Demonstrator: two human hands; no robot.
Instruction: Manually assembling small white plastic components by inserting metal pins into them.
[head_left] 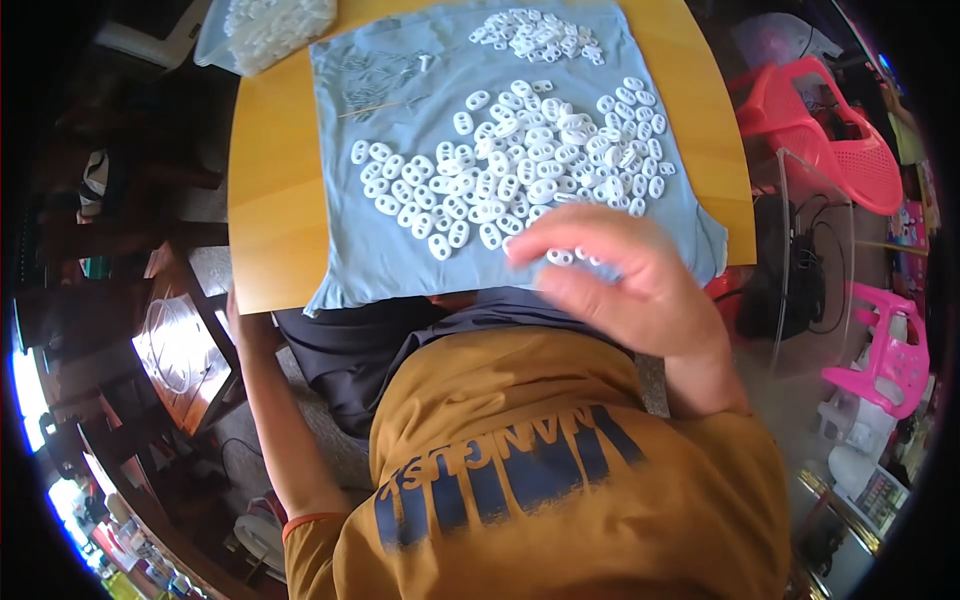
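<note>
Forearm of the left hand drops below the yellow wooden desk (pixel 270 200) at 8 o'clock, so whether it grips anything cannot be told. Pale blue cloth (pixel 370 250) covers the desk, strewn with small white plastic oval rings (pixel 520 160). At 5 o'clock, the right hand (pixel 620 280) pinches 1 white ring (pixel 558 257) between narrowed fingertips.

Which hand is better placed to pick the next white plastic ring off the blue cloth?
Right. The right hand rests on the blue cloth touching white plastic rings; the left arm hangs beside the table edge, its hand hidden.
</note>
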